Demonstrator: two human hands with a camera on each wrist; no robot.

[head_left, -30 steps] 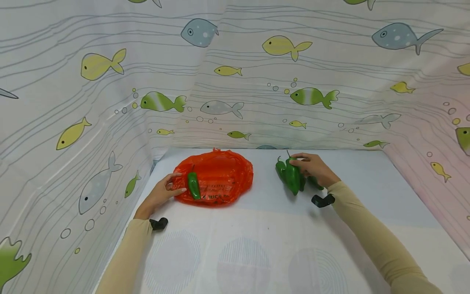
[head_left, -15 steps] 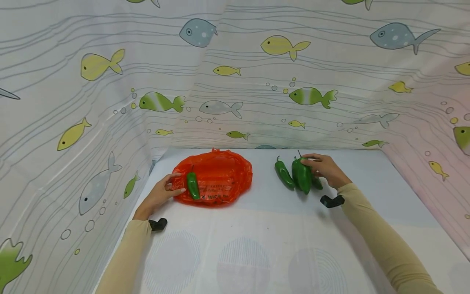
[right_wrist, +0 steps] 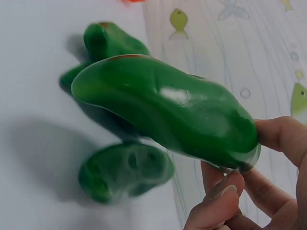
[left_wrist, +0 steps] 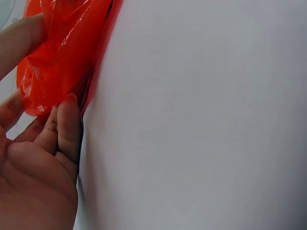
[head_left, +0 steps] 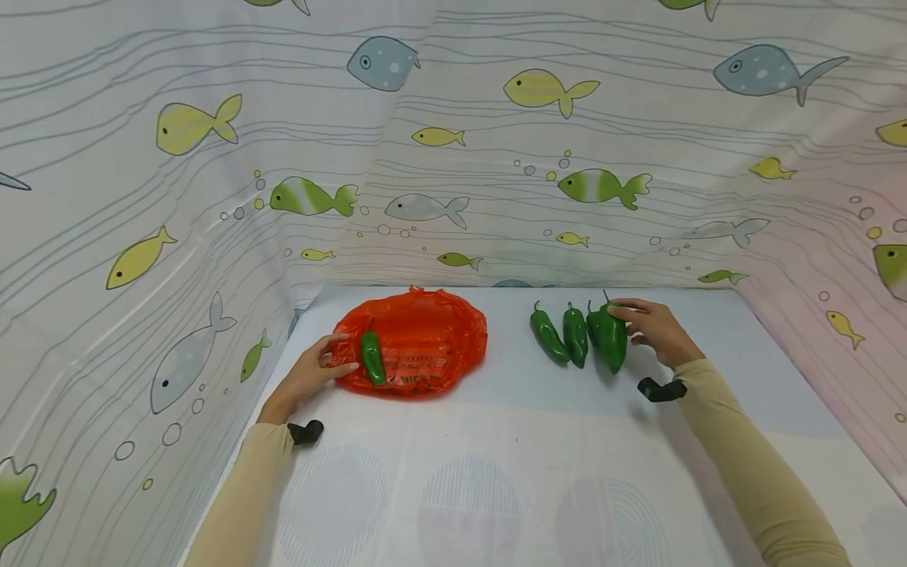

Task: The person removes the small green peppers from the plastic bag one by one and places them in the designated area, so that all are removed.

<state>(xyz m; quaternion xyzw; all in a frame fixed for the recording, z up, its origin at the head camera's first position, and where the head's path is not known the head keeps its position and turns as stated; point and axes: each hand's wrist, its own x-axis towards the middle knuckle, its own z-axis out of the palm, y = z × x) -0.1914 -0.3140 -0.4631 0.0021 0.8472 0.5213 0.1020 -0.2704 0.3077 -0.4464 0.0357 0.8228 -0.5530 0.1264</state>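
Observation:
My right hand (head_left: 652, 327) pinches a long green pepper (head_left: 612, 342) near its stem end, tip pointing down. In the right wrist view this held pepper (right_wrist: 168, 105) crosses above other peppers, its stem end between thumb and fingers. Two green peppers lie on the table to its left, the outer one (head_left: 548, 336) slanted and the nearer one (head_left: 575, 337) more upright. Another green pepper (head_left: 594, 319) is partly hidden behind the held one. My left hand (head_left: 315, 370) grips the left edge of a red plastic bag (head_left: 425, 339), fingers on both sides of the film. One green pepper (head_left: 373, 361) lies on the bag.
The white table (head_left: 510, 472) has pale printed circles toward its front. Fish-patterned sheets (head_left: 453, 157) stand around its back and sides. A black wrist camera (head_left: 661, 390) sits on the right wrist, and another black camera (head_left: 306, 432) on the left.
My right hand has moved right with the held pepper, passing over the other peppers and uncovering two of them. The left hand and the bag stay in place.

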